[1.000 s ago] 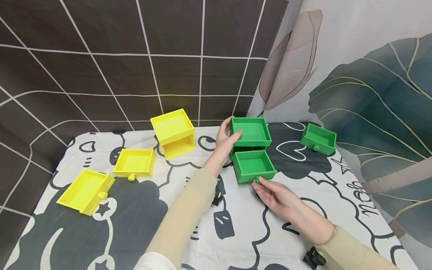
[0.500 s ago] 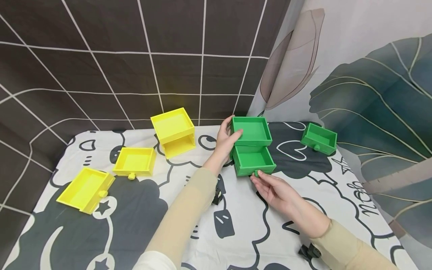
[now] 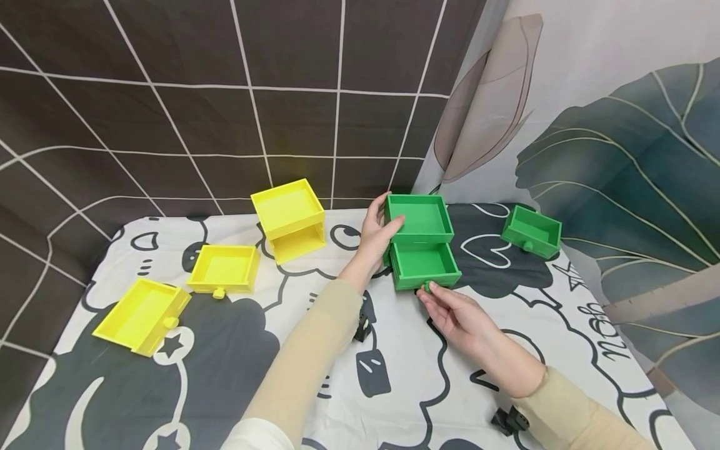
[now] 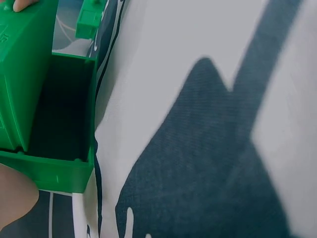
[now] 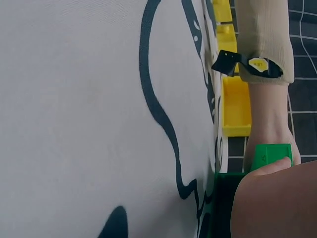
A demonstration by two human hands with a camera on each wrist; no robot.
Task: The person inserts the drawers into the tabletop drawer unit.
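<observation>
In the head view, a green toy cabinet (image 3: 420, 217) stands near the back of the patterned cloth. My left hand (image 3: 371, 240) grips its left side, with the thumb over the top edge. A green drawer (image 3: 425, 262) sits at the cabinet's front, sticking out toward me. Its small knob is pinched by my right hand (image 3: 461, 319). The left wrist view shows the drawer (image 4: 25, 74) tilted against the open cabinet frame (image 4: 74, 171), with dark space beside it. In the right wrist view my right hand (image 5: 277, 203) covers much of the drawer (image 5: 272, 152).
Another green drawer (image 3: 531, 232) lies at the right. Left of the hands stands a yellow cabinet (image 3: 289, 219) with an open front. Two yellow drawers (image 3: 223, 269) lie further left. A dark gridded cloth (image 3: 225, 125) hangs behind.
Over the last second my right hand has moved the green drawer back, up against the cabinet, closing the gap seen between them. Since half a second ago it has moved only slightly. My left hand stays put.
</observation>
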